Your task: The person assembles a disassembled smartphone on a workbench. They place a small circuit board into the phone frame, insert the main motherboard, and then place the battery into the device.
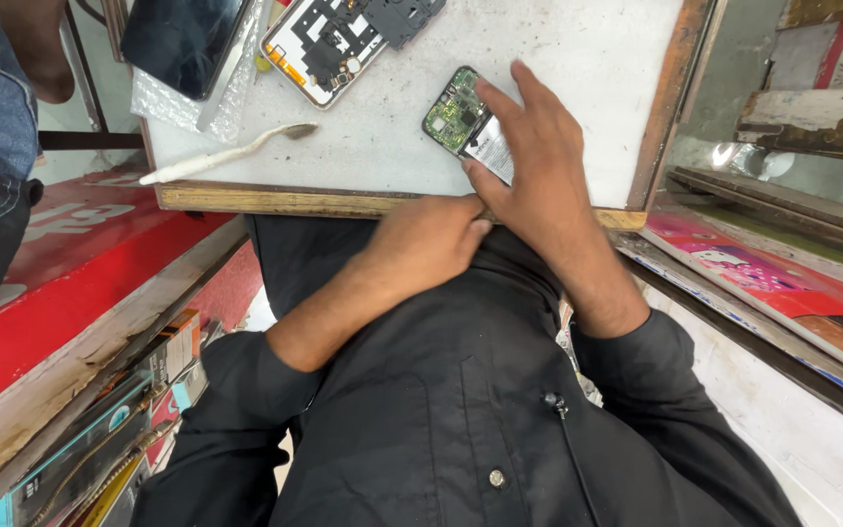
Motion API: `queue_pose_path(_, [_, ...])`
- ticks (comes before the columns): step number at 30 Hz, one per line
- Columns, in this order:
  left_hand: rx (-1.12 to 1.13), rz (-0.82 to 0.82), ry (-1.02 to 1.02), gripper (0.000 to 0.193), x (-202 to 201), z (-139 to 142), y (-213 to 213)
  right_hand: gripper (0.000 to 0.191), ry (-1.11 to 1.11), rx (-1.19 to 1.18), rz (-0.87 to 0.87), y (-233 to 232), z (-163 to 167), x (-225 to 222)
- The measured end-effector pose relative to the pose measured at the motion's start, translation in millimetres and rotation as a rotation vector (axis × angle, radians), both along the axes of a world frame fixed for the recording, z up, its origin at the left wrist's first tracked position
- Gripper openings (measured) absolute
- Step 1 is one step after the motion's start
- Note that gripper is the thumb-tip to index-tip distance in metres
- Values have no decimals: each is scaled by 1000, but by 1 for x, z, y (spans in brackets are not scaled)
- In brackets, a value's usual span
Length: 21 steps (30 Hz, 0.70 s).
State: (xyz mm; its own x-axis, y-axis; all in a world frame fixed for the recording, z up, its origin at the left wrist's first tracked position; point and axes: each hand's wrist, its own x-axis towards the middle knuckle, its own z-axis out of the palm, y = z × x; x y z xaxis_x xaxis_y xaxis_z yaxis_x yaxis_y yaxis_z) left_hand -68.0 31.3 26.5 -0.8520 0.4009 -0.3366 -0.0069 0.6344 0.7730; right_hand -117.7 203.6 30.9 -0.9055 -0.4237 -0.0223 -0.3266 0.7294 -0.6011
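Evidently, an opened phone (468, 127), its green circuit board exposed, is pinned flat by the right hand (539, 156), fingers (500, 98) spread wide over it, seemingly to steady it. Just below the phone, at the desk (578, 59) edge, the left hand (426, 244) is curled shut; whether anything is held cannot be told. Up-left of the phone lie another dismantled handset (329, 44) and a worn toothbrush (226, 154) on the scuffed white surface.

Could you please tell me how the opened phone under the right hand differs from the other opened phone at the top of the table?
The opened phone under the right hand shows a green circuit board and a pale battery; the opened phone at the table's far edge shows a white frame with black parts. The right hand covers much of the first, while the second lies untouched, partly cut off by the picture's edge. Both lie open on the white table.
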Motion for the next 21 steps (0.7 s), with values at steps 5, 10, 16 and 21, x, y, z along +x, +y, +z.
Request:
queue_pose_path(5, [-110,309,268,25,-9,13,-71,77,82,159,26,3,0,12])
queue_pose_path(10, [-334,363,530,25,-36,13,-120,70,29,134,130,15,6,0])
queue_pose_path(16, [-389,246,728,23,-55,-1,-111,70,24,149,180,20,2,-7])
queue_pose_path(21, [-470,166,790,24,-62,-9,-112,66,62,99,102,19,-13,7])
